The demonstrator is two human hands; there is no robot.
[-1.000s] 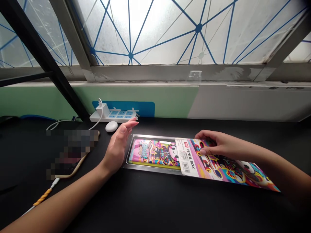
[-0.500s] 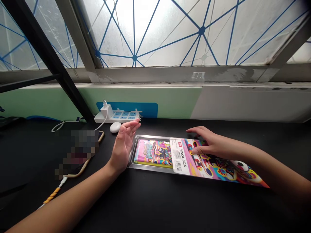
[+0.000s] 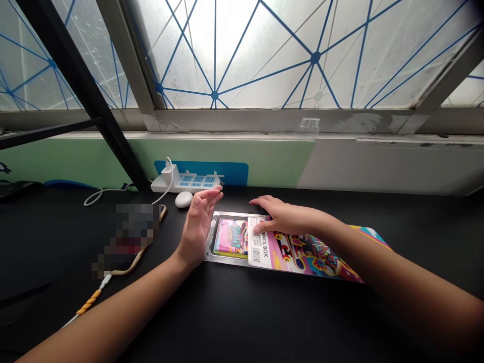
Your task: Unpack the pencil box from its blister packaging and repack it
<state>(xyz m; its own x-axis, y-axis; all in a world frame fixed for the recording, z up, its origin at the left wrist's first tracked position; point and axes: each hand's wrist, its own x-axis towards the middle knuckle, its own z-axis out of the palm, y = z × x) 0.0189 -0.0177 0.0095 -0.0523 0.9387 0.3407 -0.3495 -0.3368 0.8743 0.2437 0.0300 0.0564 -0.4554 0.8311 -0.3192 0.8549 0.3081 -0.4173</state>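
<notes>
A colourful printed pencil box (image 3: pixel 230 236) lies in a clear plastic tray (image 3: pixel 227 260) on the black table. A bright cardboard sleeve (image 3: pixel 291 252) marked "PENCIL BOX" covers the tray's right part, leaving its left end exposed. My left hand (image 3: pixel 195 232) stands on edge against the tray's left end, fingers stretched out and palm facing right. Over the sleeve's left part rests my right hand (image 3: pixel 282 216), its thumb on the white label and its fingers extended past the far edge. My right forearm hides part of the sleeve.
Behind my left hand are a white power strip (image 3: pixel 196 182) with a plugged-in charger (image 3: pixel 170 174) and a small white rounded case (image 3: pixel 183 199). A blurred-out phone (image 3: pixel 130 242) with a cable lies at the left. A black metal post (image 3: pixel 91 96) rises there.
My right hand has moved left along the sleeve. The sleeve has shifted left too, covering more of the pencil box. My left hand keeps its place at the tray's end.
</notes>
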